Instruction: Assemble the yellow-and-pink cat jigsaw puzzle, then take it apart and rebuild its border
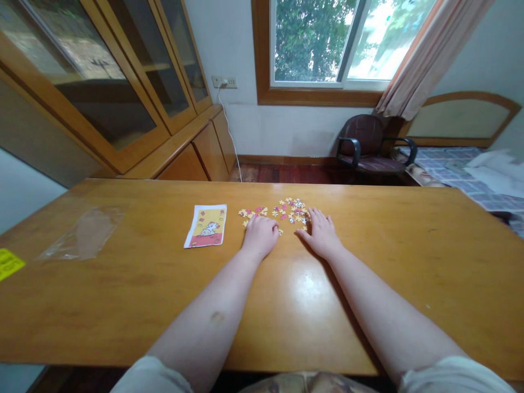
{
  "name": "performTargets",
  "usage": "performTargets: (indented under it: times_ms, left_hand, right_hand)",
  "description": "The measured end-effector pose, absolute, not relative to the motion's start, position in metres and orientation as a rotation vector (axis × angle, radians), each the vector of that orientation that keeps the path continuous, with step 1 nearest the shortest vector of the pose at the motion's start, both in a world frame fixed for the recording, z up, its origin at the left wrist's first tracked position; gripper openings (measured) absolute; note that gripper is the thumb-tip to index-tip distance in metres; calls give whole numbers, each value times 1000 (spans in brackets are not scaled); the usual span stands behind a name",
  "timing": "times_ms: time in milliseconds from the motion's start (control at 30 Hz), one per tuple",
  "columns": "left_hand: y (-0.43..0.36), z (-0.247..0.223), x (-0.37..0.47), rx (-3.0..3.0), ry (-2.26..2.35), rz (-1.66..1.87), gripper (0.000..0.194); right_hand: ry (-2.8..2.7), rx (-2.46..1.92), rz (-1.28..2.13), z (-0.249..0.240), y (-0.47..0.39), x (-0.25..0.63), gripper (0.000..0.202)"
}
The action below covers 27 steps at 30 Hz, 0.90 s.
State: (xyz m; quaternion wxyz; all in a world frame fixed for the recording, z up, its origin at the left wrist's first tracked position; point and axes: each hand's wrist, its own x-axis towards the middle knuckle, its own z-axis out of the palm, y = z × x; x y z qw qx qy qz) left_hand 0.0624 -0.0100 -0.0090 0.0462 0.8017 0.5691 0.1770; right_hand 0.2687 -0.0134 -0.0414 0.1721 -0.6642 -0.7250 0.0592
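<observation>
Jigsaw puzzle pieces (293,206), yellow, pink and white, lie loose in two groups near the far side of the wooden table. My left hand (261,237) rests at the near edge of the left group, its fingers curled down and close together. What lies under those fingers is hidden. My right hand (323,236) lies with fingers apart at the right edge of the other group, its fingertips beside the pieces. A picture card (208,226) with a white cartoon animal on yellow and pink lies flat to the left of my left hand.
A clear plastic bag (88,234) lies on the left of the table (164,305), near a yellow label (10,263) at its edge. Beyond are a glass-door cabinet (164,117), an office chair (364,142) and a bed (462,169).
</observation>
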Motion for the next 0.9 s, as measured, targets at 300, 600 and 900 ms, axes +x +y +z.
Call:
performTargets:
  times_ms: [300, 600, 900]
  left_hand:
    - [-2, -13, 58, 2310, 1913, 611, 27]
    - [-1, -17, 56, 2176, 2055, 623, 37]
    - [-3, -13, 59, 2231, 1920, 739, 30]
  right_hand:
    - [-2065, -1925, 167, -40, -5, 268, 108]
    - [-1882, -1695, 94, -37, -2, 301, 42]
    - [-2174, -1805, -25, -13, -15, 316, 25]
